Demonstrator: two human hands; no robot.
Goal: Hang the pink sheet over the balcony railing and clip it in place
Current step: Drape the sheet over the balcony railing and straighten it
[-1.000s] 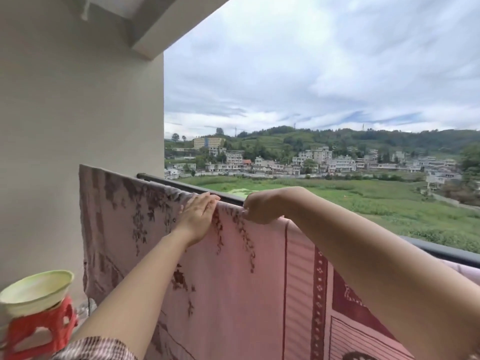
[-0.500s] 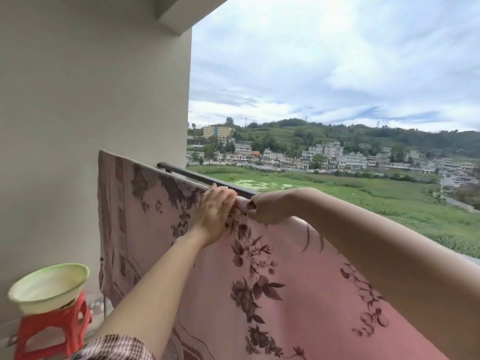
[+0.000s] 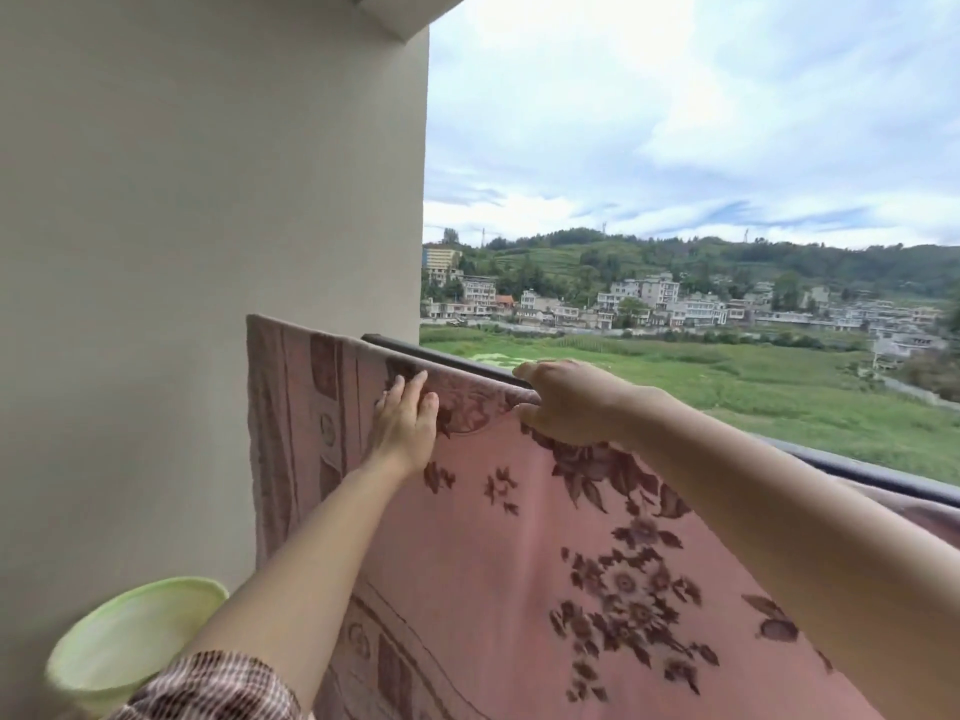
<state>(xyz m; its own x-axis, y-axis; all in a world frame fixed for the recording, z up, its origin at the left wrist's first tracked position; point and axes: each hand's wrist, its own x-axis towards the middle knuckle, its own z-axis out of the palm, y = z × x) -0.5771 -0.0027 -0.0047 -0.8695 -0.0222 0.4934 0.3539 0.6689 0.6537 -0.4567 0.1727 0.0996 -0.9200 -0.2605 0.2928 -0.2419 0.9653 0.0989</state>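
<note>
The pink floral sheet (image 3: 519,537) drapes over the dark balcony railing (image 3: 883,472). At its top edge the left hand (image 3: 405,423) lies flat with fingers spread, while the right hand (image 3: 571,402), at its three o'clock, pinches the fold. A pale green basin (image 3: 124,641) sits at seven o'clock.

I see both arms stretched forward and upward, bare from the elbow to the hand. My left hand (image 3: 405,420) is flat, palm pressed forward, with the fingers (image 3: 415,387) straight, close together and pointing up. A checked sleeve (image 3: 213,685) covers the upper part of the left arm. My right hand (image 3: 569,405) is higher and a little to the right, near the left one but apart. Its wrist is bent and its fingers are curled closed in a grip, with the back of the hand turned to me.
</note>
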